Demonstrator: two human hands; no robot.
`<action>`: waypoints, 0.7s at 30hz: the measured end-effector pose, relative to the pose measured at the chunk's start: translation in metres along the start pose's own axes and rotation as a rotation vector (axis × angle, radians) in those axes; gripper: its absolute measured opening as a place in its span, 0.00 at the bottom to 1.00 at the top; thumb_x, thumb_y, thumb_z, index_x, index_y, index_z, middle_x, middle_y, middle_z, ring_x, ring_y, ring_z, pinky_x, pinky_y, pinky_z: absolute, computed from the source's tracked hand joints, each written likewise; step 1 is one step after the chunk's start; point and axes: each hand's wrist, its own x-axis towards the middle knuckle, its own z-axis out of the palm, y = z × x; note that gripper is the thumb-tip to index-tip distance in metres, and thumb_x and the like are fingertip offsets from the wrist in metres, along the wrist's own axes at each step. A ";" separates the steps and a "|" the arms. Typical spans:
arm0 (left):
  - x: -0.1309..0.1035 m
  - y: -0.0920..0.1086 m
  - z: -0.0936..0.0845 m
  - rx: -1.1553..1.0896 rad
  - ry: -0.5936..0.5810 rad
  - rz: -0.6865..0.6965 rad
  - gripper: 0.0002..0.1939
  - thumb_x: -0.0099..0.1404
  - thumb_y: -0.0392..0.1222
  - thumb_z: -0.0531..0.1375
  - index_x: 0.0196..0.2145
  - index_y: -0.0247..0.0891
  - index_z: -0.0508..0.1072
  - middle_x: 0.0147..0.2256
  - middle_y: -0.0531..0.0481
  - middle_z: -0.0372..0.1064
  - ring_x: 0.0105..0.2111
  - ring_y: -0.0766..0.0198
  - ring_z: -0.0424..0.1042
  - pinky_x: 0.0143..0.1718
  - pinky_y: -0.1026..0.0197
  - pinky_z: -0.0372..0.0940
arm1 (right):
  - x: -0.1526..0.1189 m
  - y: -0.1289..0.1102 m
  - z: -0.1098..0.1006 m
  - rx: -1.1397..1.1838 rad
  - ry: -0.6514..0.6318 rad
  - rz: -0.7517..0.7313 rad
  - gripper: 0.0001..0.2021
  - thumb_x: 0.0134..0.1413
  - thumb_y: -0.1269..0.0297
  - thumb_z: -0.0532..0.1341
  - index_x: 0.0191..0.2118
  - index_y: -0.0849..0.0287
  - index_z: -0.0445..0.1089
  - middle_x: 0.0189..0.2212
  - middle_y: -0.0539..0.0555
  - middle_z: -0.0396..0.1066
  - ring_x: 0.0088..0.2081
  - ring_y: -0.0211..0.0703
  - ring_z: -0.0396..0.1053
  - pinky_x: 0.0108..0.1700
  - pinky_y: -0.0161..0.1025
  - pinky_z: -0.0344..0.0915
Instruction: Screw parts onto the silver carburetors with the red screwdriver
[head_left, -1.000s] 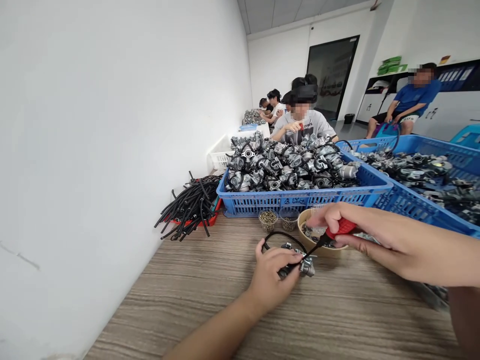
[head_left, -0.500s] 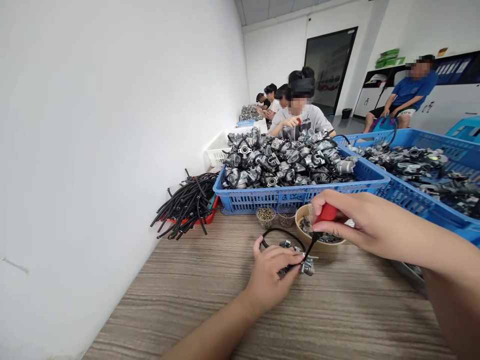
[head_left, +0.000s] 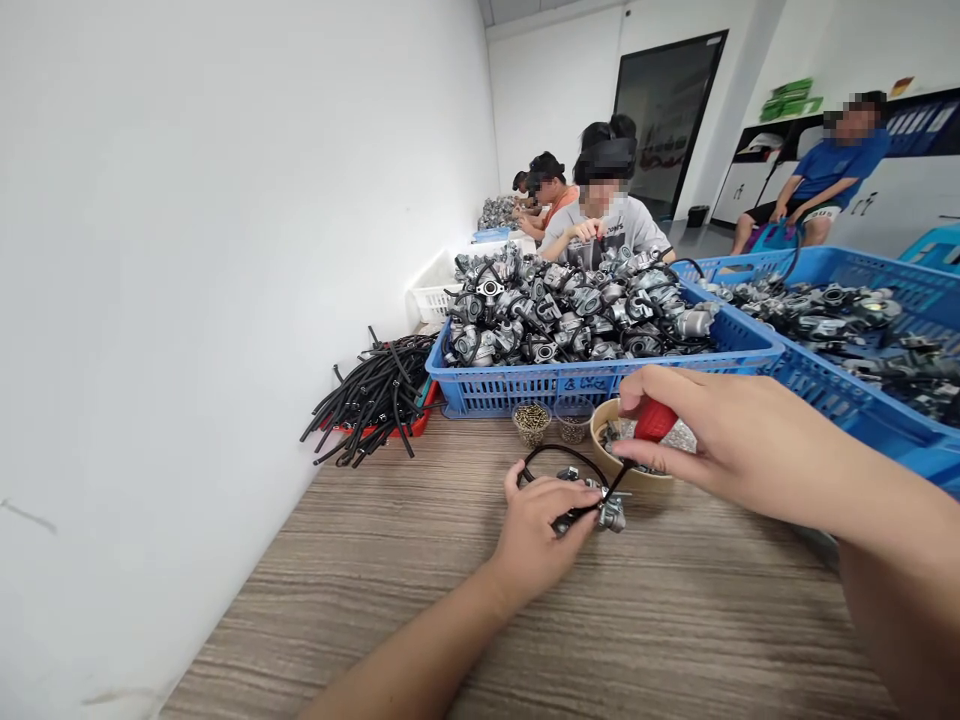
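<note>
Basically, left hand (head_left: 546, 512) clamps silver metal part (head_left: 613, 514) with looped black hose (head_left: 564, 448) on wood-grain desk (head_left: 405, 570) — presumably to steady it — while right hand (head_left: 720, 430) grips red-handled, black-shafted screwdriver (head_left: 654, 421), angled down at it.

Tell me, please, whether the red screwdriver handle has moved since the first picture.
Yes: judged against the tan bowl, the red screwdriver handle has swung left, and its shaft stands steeper.

Print showed — none was readable
Marks on the grey shirt (head_left: 639, 222), the shorts (head_left: 822, 214) and the blue crate (head_left: 525, 388) were too small.
</note>
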 end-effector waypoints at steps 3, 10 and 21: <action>0.001 0.001 -0.001 -0.006 0.001 -0.001 0.10 0.76 0.40 0.74 0.52 0.53 0.89 0.53 0.48 0.90 0.56 0.49 0.88 0.82 0.25 0.44 | -0.006 -0.003 -0.009 0.152 -0.074 -0.027 0.20 0.75 0.46 0.67 0.62 0.48 0.71 0.55 0.57 0.83 0.48 0.56 0.82 0.47 0.48 0.76; 0.002 0.000 -0.002 -0.020 -0.009 -0.050 0.10 0.75 0.40 0.74 0.51 0.52 0.89 0.52 0.48 0.91 0.56 0.48 0.88 0.81 0.25 0.47 | -0.008 0.001 -0.025 0.469 -0.304 -0.071 0.09 0.82 0.57 0.60 0.58 0.48 0.74 0.58 0.57 0.82 0.57 0.53 0.81 0.56 0.50 0.80; 0.003 0.005 -0.002 -0.002 0.001 -0.020 0.11 0.74 0.37 0.75 0.50 0.54 0.89 0.52 0.52 0.91 0.56 0.51 0.89 0.82 0.27 0.44 | -0.001 0.011 -0.014 0.368 -0.109 -0.099 0.11 0.74 0.51 0.71 0.50 0.49 0.75 0.41 0.52 0.84 0.36 0.46 0.80 0.37 0.42 0.72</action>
